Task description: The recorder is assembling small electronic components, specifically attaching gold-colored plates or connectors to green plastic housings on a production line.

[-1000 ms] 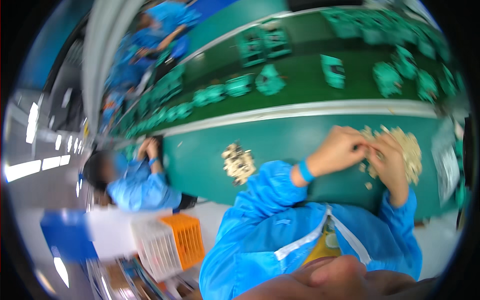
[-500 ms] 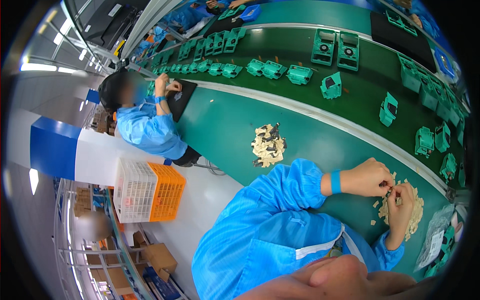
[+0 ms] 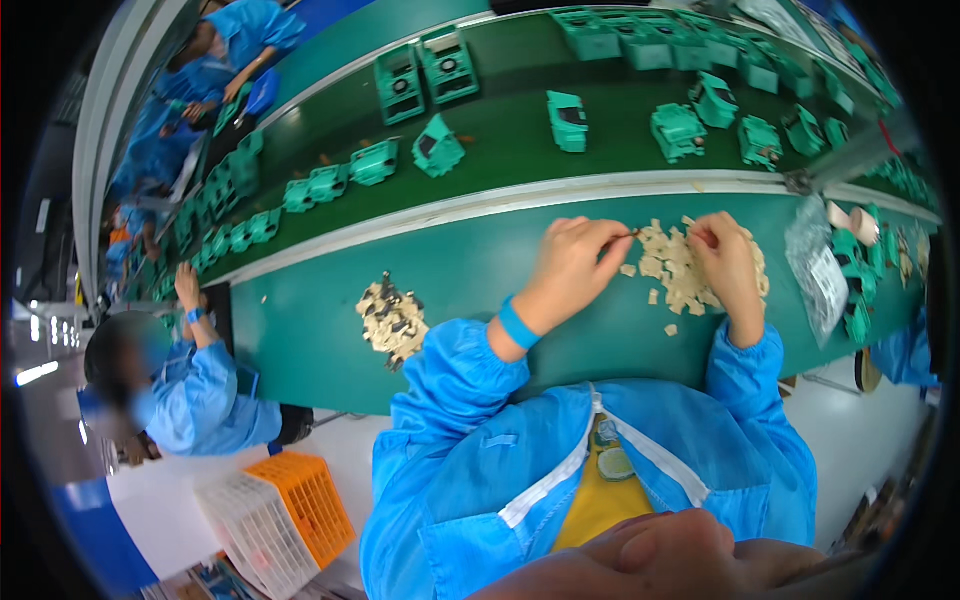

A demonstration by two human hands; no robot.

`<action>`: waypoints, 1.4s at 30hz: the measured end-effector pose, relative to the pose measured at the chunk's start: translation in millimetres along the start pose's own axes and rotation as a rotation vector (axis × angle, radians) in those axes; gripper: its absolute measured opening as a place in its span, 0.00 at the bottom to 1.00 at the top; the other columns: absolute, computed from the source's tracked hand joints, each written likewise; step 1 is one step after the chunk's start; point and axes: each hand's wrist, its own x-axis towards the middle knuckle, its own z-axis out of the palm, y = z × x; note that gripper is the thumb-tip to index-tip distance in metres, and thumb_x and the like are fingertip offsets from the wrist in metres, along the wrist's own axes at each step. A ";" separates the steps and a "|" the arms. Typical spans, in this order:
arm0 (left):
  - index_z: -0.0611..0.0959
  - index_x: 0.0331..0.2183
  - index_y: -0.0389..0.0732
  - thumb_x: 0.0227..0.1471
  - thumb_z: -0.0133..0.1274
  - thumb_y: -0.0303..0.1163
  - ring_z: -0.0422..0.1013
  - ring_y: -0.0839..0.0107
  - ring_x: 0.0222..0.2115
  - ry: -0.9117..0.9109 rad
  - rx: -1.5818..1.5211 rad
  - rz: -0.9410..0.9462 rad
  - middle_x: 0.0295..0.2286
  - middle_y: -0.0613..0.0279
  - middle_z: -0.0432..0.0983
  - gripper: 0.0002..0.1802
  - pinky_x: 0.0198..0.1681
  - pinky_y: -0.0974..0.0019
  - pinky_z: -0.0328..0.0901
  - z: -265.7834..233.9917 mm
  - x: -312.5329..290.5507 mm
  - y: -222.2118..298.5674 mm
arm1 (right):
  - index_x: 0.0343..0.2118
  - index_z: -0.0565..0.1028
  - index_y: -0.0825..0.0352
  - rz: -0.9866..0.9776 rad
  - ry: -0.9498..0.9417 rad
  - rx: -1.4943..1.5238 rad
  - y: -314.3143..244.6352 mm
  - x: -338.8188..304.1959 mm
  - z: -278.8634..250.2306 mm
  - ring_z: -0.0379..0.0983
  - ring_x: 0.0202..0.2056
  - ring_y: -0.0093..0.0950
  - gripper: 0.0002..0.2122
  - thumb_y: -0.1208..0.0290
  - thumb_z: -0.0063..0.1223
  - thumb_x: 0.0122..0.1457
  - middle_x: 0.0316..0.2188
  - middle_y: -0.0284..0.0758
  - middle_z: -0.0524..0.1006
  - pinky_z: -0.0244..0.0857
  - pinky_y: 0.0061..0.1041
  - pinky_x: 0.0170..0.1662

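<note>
"Progress, seen remotely?"
"I judge done: one mixed pile (image 3: pixel 388 328), cream and dark, at left on the bench (image 3: pixel 300 310). Left to do: one cream pile (image 3: pixel 682 283), right."
"Hands?"
"Left hand (image 3: pixel 578 268): pinching one dark piece (image 3: pixel 632 233), beside the cream pile's left edge. Right hand (image 3: pixel 728 262): fingers curled over that pile; grip, I cannot tell."
"Piece's look?"
"Small, slim, partly hidden."

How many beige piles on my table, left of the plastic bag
2: the beige pile by the right hand; the beige-and-dark pile left of the left hand.
</note>
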 end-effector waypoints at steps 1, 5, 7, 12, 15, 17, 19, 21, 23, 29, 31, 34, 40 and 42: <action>0.86 0.35 0.39 0.53 0.63 0.29 0.76 0.64 0.28 0.062 0.177 0.137 0.28 0.60 0.82 0.06 0.34 0.61 0.67 0.5 -2.9 0.7 | 0.32 0.76 0.71 0.011 0.015 0.104 3.1 -2.1 -1.2 0.72 0.30 0.32 0.01 0.80 0.54 0.58 0.26 0.39 0.74 0.65 0.27 0.34; 0.83 0.33 0.41 0.48 0.64 0.25 0.74 0.67 0.30 0.122 0.510 0.418 0.27 0.66 0.79 0.08 0.38 0.62 0.63 -0.7 -10.2 -1.4 | 0.32 0.78 0.71 0.231 -0.177 0.715 -1.8 -4.3 -8.4 0.71 0.33 0.18 0.03 0.81 0.51 0.59 0.31 0.29 0.78 0.64 0.21 0.36; 0.83 0.34 0.41 0.47 0.64 0.25 0.74 0.68 0.31 0.115 0.535 0.464 0.27 0.67 0.79 0.09 0.39 0.61 0.63 -1.5 -15.7 1.8 | 0.31 0.78 0.71 0.276 -0.272 0.751 -16.9 -4.7 -10.5 0.70 0.32 0.18 0.04 0.79 0.52 0.60 0.31 0.29 0.78 0.63 0.20 0.35; 0.83 0.36 0.41 0.45 0.64 0.24 0.74 0.70 0.32 0.093 0.636 0.593 0.30 0.67 0.79 0.12 0.43 0.56 0.64 -3.6 -19.9 6.5 | 0.27 0.78 0.69 0.112 -0.122 0.479 -36.0 8.5 -6.3 0.66 0.27 0.16 0.12 0.65 0.57 0.61 0.23 0.27 0.74 0.61 0.20 0.32; 0.83 0.37 0.41 0.46 0.61 0.25 0.74 0.71 0.33 0.095 0.713 0.667 0.31 0.67 0.79 0.12 0.45 0.53 0.64 -4.2 -19.2 6.5 | 0.24 0.77 0.69 0.412 -0.531 0.547 -53.6 19.7 -17.8 0.66 0.27 0.17 0.13 0.65 0.59 0.61 0.22 0.26 0.73 0.60 0.20 0.32; 0.84 0.37 0.40 0.47 0.59 0.27 0.74 0.72 0.33 0.058 0.780 0.738 0.31 0.66 0.78 0.12 0.47 0.52 0.64 -5.4 -18.7 4.2 | 0.23 0.77 0.68 0.514 -0.625 0.590 -63.0 24.2 -15.3 0.66 0.26 0.17 0.13 0.66 0.59 0.61 0.22 0.27 0.73 0.60 0.20 0.31; 0.84 0.37 0.40 0.47 0.59 0.27 0.74 0.72 0.33 0.035 0.800 0.767 0.31 0.66 0.78 0.12 0.46 0.52 0.64 -7.1 -13.7 4.0 | 0.22 0.77 0.68 0.608 -0.699 0.628 -57.0 33.4 -16.3 0.66 0.26 0.18 0.13 0.66 0.60 0.60 0.21 0.27 0.73 0.59 0.20 0.30; 0.84 0.38 0.40 0.47 0.59 0.27 0.74 0.72 0.33 0.012 0.820 0.790 0.31 0.66 0.78 0.12 0.46 0.52 0.64 -8.6 -12.0 3.6 | 0.23 0.78 0.69 0.560 -0.951 0.756 -41.0 39.5 -12.1 0.67 0.26 0.17 0.12 0.67 0.60 0.60 0.22 0.28 0.74 0.60 0.20 0.30; 0.84 0.39 0.40 0.48 0.61 0.28 0.74 0.72 0.33 -0.006 0.801 0.767 0.31 0.66 0.78 0.13 0.46 0.52 0.64 -9.2 -12.7 2.8 | 0.25 0.79 0.70 0.536 -0.947 0.729 -40.8 45.7 -14.4 0.68 0.26 0.18 0.11 0.68 0.60 0.59 0.22 0.29 0.75 0.61 0.21 0.31; 0.84 0.39 0.40 0.49 0.65 0.30 0.73 0.69 0.31 -0.059 0.604 0.551 0.29 0.66 0.78 0.14 0.43 0.60 0.65 -18.8 -35.5 18.8 | 0.50 0.76 0.71 -0.157 -0.021 -0.032 8.0 108.3 2.4 0.74 0.43 0.41 0.24 0.61 0.66 0.54 0.38 0.43 0.77 0.68 0.38 0.46; 0.85 0.39 0.40 0.48 0.65 0.29 0.72 0.68 0.30 -0.052 0.569 0.508 0.28 0.65 0.78 0.13 0.42 0.61 0.65 -23.6 -47.7 20.4 | 0.57 0.70 0.70 -0.102 0.042 -0.223 16.7 112.1 26.4 0.71 0.48 0.45 0.32 0.59 0.68 0.52 0.41 0.47 0.75 0.67 0.39 0.50; 0.85 0.38 0.40 0.47 0.66 0.26 0.72 0.66 0.29 -0.023 0.500 0.413 0.26 0.64 0.78 0.13 0.40 0.62 0.66 -31.4 -63.4 22.1 | 0.66 0.55 0.68 0.016 0.049 -0.382 29.6 122.3 38.7 0.67 0.54 0.52 0.47 0.59 0.72 0.47 0.49 0.55 0.70 0.65 0.41 0.57; 0.85 0.38 0.39 0.45 0.66 0.24 0.74 0.62 0.31 0.086 0.406 0.167 0.28 0.61 0.80 0.14 0.37 0.59 0.67 -57.0 -99.1 17.7 | 0.64 0.60 0.68 -0.397 -0.549 0.143 -38.7 78.1 25.7 0.66 0.60 0.46 0.40 0.83 0.62 0.44 0.56 0.47 0.70 0.64 0.36 0.61; 0.85 0.38 0.38 0.45 0.67 0.24 0.75 0.60 0.32 0.080 0.374 0.071 0.29 0.59 0.80 0.14 0.38 0.59 0.68 -64.3 -105.0 20.4 | 0.64 0.61 0.66 -0.487 -0.881 0.237 -66.0 51.9 36.8 0.63 0.63 0.45 0.40 0.89 0.58 0.44 0.61 0.44 0.66 0.63 0.36 0.63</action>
